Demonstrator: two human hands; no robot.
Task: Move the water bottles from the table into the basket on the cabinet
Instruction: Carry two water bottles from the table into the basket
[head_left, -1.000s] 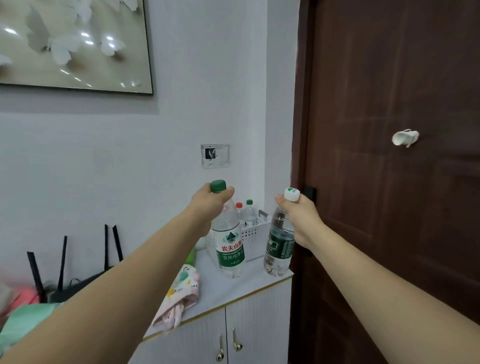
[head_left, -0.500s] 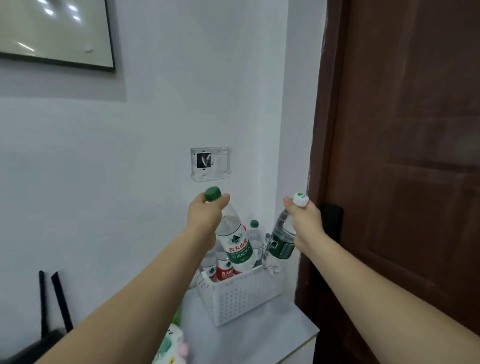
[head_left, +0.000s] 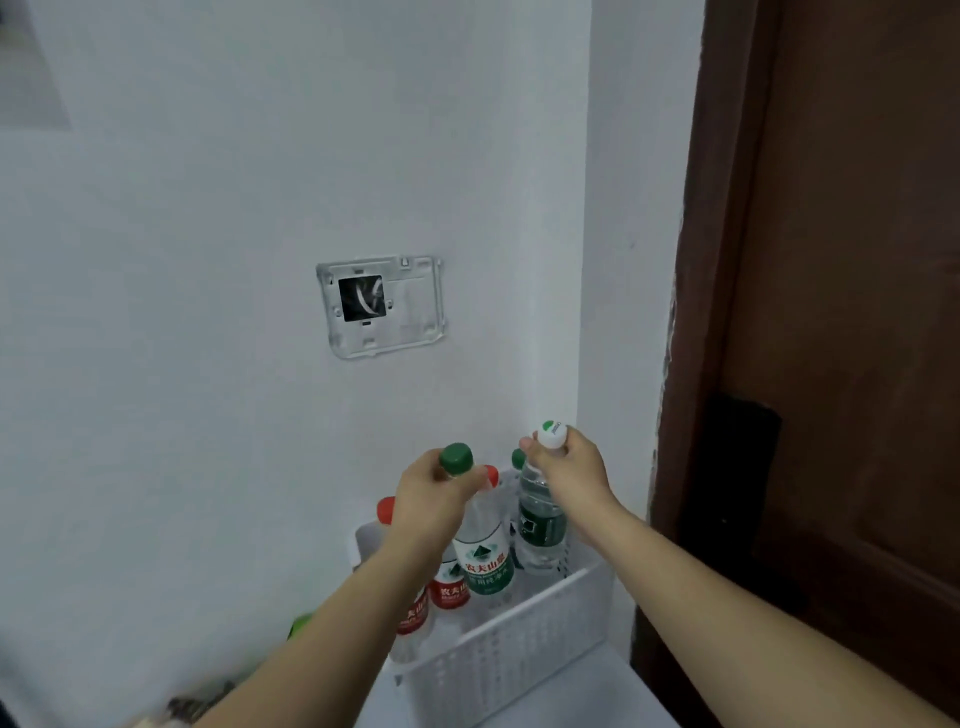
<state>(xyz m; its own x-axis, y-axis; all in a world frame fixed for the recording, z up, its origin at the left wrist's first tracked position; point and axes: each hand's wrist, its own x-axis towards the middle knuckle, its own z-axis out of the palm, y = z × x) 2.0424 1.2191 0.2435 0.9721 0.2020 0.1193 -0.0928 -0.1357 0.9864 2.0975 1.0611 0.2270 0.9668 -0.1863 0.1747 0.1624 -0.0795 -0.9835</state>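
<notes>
Your left hand (head_left: 434, 499) pinches the green-capped bottle (head_left: 480, 551) by its neck; your right hand (head_left: 569, 470) pinches the white-capped bottle (head_left: 540, 525), both hanging inside the basket (head_left: 519, 649).

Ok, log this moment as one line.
phase: placing | left hand: holds green-cap bottle by neck | right hand: holds white-cap bottle by neck | both bottles: lower ends inside basket
</notes>
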